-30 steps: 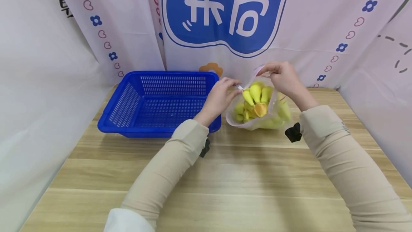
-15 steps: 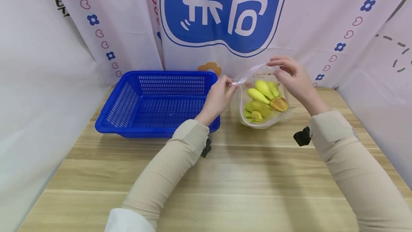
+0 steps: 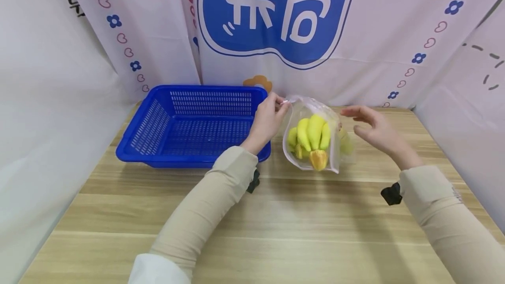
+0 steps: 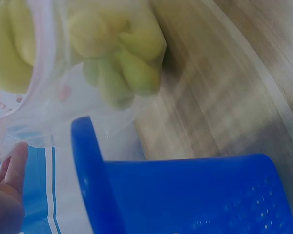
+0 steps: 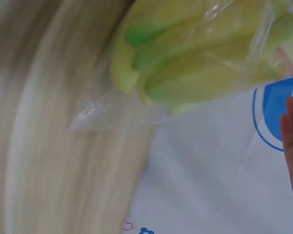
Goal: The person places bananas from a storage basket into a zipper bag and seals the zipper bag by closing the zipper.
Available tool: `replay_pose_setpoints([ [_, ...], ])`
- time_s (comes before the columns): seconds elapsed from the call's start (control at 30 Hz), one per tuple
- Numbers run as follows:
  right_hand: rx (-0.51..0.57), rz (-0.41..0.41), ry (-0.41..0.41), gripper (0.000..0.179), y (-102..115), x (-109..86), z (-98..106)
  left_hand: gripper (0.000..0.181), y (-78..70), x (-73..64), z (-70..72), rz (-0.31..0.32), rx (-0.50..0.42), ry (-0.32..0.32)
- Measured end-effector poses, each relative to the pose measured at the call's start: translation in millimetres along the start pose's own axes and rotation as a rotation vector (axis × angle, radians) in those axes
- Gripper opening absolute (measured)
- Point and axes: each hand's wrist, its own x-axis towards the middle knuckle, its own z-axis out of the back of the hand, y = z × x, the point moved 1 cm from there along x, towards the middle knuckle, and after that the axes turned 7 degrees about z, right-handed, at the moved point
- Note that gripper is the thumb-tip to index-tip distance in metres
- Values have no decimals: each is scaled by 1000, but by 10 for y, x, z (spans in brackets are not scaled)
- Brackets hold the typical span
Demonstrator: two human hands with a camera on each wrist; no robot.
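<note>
A clear plastic bag [image 3: 334, 154] with a pale pink rim stands on the table, its mouth spread toward me. Inside it are yellow banana bunches [image 3: 315, 129], one with its orange-brown stem end toward the opening. My left hand [image 3: 267, 116] pinches the bag's upper left corner between thumb and fingers. To the right of the bag, my right hand [image 3: 380, 134] is apart from it, fingers extended and holding nothing. The right wrist view shows green-tipped bananas [image 5: 185, 68] through the plastic, with straight fingers at the right edge.
A blue slotted plastic basket [image 3: 209, 128] sits left of the bag, its right rim under my left wrist. Behind both hangs a white printed cloth [image 3: 232, 69]. The wooden table [image 3: 276, 231] stretches toward me.
My right hand has let go of the bag's rim and moved right and down. The bag's right side has sagged, and the bananas have tipped toward me. My left hand keeps its pinch.
</note>
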Motion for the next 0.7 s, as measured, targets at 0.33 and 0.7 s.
replay_pose_setpoints([
  [0.33,55,-83,82,40,-36,2,-148,22,23,-5,1,25,-33,-13],
  [0.7,-113,-173,-96,34,-61,133,-208,22,29,10,1,55,-107,-8],
])
